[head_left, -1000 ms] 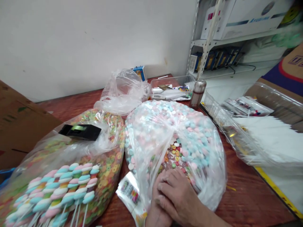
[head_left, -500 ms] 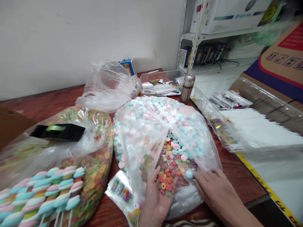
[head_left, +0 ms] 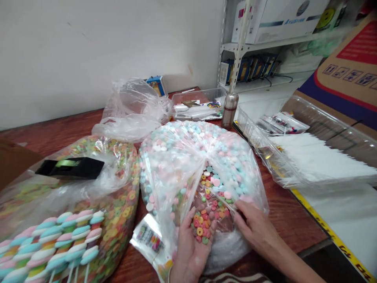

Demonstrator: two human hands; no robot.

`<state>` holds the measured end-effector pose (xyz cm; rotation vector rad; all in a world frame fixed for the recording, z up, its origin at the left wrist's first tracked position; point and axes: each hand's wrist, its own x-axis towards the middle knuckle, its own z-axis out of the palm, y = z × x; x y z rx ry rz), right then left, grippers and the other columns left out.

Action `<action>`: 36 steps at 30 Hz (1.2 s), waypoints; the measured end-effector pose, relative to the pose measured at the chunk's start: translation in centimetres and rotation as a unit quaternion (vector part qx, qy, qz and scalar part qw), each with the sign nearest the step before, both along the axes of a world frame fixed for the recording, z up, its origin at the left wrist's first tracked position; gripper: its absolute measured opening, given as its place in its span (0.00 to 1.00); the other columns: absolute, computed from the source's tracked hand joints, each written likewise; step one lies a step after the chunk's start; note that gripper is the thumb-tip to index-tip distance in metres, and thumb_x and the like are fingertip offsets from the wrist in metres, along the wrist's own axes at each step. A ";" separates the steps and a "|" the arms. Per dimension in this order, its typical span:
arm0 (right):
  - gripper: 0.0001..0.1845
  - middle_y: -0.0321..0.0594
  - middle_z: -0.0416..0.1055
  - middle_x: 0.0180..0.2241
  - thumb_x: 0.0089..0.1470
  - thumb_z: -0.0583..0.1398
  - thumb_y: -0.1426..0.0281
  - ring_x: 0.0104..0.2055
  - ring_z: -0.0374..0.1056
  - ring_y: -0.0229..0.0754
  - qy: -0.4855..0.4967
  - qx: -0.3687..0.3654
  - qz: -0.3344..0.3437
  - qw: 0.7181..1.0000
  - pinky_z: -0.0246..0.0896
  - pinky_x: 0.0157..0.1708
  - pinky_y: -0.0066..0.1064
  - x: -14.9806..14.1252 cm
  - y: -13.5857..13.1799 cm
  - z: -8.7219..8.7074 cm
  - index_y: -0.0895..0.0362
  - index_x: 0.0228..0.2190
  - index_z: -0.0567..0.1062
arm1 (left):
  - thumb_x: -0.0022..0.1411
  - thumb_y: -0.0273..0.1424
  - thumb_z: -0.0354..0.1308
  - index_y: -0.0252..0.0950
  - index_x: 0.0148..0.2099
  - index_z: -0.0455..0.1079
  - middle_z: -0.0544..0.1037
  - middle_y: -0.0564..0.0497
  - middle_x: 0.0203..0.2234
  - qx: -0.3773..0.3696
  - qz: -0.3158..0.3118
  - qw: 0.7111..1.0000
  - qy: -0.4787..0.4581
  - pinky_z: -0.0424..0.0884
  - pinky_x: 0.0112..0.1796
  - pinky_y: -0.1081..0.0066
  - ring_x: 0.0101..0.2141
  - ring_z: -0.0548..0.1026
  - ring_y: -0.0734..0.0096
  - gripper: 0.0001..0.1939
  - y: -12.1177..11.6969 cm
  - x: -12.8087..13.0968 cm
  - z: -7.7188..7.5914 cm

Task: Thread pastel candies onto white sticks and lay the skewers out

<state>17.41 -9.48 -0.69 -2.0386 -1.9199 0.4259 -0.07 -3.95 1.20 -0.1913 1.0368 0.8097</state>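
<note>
Left hand (head_left: 188,251) cupped, full of candy rings (head_left: 200,228); right hand (head_left: 253,230) seemingly pinching the plastic bag (head_left: 173,157).

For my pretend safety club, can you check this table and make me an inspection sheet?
Surface: reddish wooden tabletop, mostly covered by bags.
Job's things: big clear plastic bag of pastel candies, with colored ring candies showing at its opening.
Clutter: black tape dispenser on a second candy bag; crumpled plastic bag; steel flask; clear plastic tray; printed packet.
Hands: left hand cupped under ring candies; right hand at the bag's opening.
Cables: black cable by the shelf.
Surroundings: white wall, metal shelf, cardboard box.
</note>
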 end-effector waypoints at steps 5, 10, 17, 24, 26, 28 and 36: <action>0.11 0.34 0.67 0.25 0.62 0.50 0.69 0.29 0.64 0.39 0.049 -0.014 -0.018 0.999 0.53 0.29 0.28 1.0 0.1 0.4 0.53 0.26 0.64 | 0.64 0.28 0.52 0.29 0.42 0.71 0.80 0.43 0.29 0.004 -0.002 1.000 -0.008 0.78 0.29 0.69 0.27 0.80 0.67 0.09 0.2 0.0 0.3; 0.09 0.42 0.69 0.29 0.59 0.51 0.72 0.33 0.64 0.47 -0.033 0.007 -0.020 0.999 0.52 0.34 0.35 1.0 -0.3 -1.0 0.55 0.29 0.68 | 0.65 0.28 0.52 0.30 0.41 0.70 0.80 0.43 0.28 -0.005 0.009 1.000 0.012 0.78 0.28 0.67 0.28 0.80 0.64 0.08 0.4 0.1 0.2; 0.12 0.39 0.69 0.30 0.63 0.49 0.72 0.32 0.66 0.44 -0.015 0.060 0.063 0.996 0.53 0.32 0.33 -1.4 -0.2 -1.8 0.53 0.33 0.71 | 0.62 0.27 0.55 0.29 0.42 0.71 0.81 0.43 0.31 0.019 0.013 1.000 0.010 0.78 0.29 0.68 0.30 0.80 0.63 0.08 0.0 -0.4 -0.8; 0.08 0.41 0.70 0.32 0.62 0.51 0.70 0.33 0.68 0.47 0.024 0.004 0.008 1.000 0.54 0.30 0.34 -1.4 1.3 -3.6 0.55 0.33 0.69 | 0.63 0.29 0.55 0.30 0.42 0.71 0.81 0.42 0.29 0.005 0.011 1.000 0.023 0.78 0.30 0.68 0.29 0.80 0.65 0.08 0.2 -0.3 -0.5; 0.10 0.42 0.69 0.32 0.62 0.50 0.69 0.33 0.68 0.47 0.049 0.001 -0.002 0.999 0.55 0.30 0.34 -1.5 1.6 -3.3 0.55 0.32 0.69 | 0.63 0.29 0.55 0.30 0.42 0.70 0.81 0.43 0.29 0.006 0.011 1.000 0.023 0.78 0.31 0.67 0.29 0.80 0.65 0.08 0.2 -0.3 -0.5; 0.10 0.40 0.70 0.31 0.62 0.50 0.68 0.33 0.67 0.45 0.084 0.005 -0.007 0.996 0.57 0.31 0.34 -1.3 1.7 -2.8 0.54 0.30 0.68 | 0.63 0.29 0.55 0.30 0.42 0.70 0.81 0.42 0.30 0.009 0.015 1.000 0.017 0.78 0.32 0.67 0.29 0.80 0.64 0.08 0.2 -0.4 -0.7; 0.13 0.29 0.66 0.20 0.58 0.57 0.57 0.19 0.59 0.34 0.550 -0.072 -0.110 0.825 0.56 0.19 0.25 0.3 0.4 -1.8 0.53 0.32 0.64 | 0.62 0.29 0.56 0.30 0.41 0.71 0.81 0.42 0.31 0.010 0.011 1.000 -0.019 0.77 0.33 0.67 0.30 0.80 0.64 0.08 0.0 -0.8 -1.1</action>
